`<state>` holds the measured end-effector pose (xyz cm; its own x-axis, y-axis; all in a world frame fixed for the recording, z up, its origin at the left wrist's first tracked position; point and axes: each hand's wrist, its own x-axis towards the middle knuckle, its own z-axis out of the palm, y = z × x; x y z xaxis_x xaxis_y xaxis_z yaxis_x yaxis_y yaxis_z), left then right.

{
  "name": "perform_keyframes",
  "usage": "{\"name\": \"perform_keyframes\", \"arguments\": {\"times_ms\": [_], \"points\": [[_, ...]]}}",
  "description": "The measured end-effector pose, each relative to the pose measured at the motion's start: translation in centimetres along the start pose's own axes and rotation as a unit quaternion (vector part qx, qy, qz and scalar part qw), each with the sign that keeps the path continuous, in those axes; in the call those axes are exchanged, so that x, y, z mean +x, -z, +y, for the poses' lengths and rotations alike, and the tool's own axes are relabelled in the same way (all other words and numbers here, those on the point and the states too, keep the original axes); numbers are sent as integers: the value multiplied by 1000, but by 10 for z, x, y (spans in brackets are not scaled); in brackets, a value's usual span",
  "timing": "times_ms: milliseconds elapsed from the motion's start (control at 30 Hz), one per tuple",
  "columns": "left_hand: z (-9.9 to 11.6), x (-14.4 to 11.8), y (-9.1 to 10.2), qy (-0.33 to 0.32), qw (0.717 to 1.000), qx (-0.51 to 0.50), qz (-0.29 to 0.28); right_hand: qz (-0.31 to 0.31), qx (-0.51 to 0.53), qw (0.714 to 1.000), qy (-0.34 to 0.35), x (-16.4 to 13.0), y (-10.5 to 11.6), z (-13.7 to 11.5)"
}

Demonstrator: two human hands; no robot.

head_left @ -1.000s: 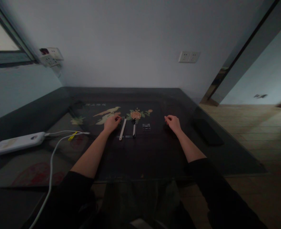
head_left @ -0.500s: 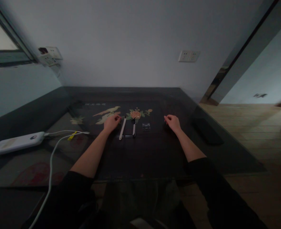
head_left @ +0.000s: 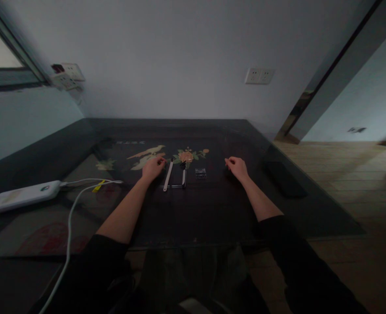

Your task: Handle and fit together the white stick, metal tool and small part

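Hardly anything has been moved since the earlier frame: both hands and the small things are found as they were, with only a slight shift of the whole view.

The left hand [head_left: 152, 168] is rested on the desk [head_left: 212, 213] just beside a pale strip [head_left: 168, 175], its fingers curled inward. Its grip is narrow, and nothing can be seen held in it. The right hand [head_left: 237, 167] is likewise rested, loosely curled, its grip narrow; whether something tiny is hidden by the fingers cannot be told.

Between the hands, the pale strip is laid at a slant, nearly alongside a dark piece with a pale band [head_left: 184, 176]; near their lower ends, a thin bright bar [head_left: 176, 186] is seen. Whether these are joined cannot be made out. A small clear case [head_left: 200, 173] is set to the right of them, apart from the right hand. The group seems to be placed centrally so that it can be reached equally from either side.

A white device [head_left: 22, 196] is kept at the far left, probably so that its cable [head_left: 70, 235] is out of the way.

Four pale characters [head_left: 130, 142] are printed on the desk above a bird; the second looks like 上, while the rest are too blurred to be read. No brand can be read anywhere.
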<state>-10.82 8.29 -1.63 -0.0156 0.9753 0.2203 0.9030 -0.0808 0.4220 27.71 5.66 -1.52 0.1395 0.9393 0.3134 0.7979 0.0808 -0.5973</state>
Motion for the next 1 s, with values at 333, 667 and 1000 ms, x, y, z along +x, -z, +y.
{"name": "perform_keyframes", "arguments": {"times_ms": [333,667,1000], "points": [[4,-4,3,1,1000,-4,2,0,-7,1000,3,0,0,0],[3,-2,2,4,1000,-4,-2,-3,-7,1000,0,-1,0,-1],[3,-3,2,0,1000,-4,2,-6,-1,1000,2,0,-1,0]]}}
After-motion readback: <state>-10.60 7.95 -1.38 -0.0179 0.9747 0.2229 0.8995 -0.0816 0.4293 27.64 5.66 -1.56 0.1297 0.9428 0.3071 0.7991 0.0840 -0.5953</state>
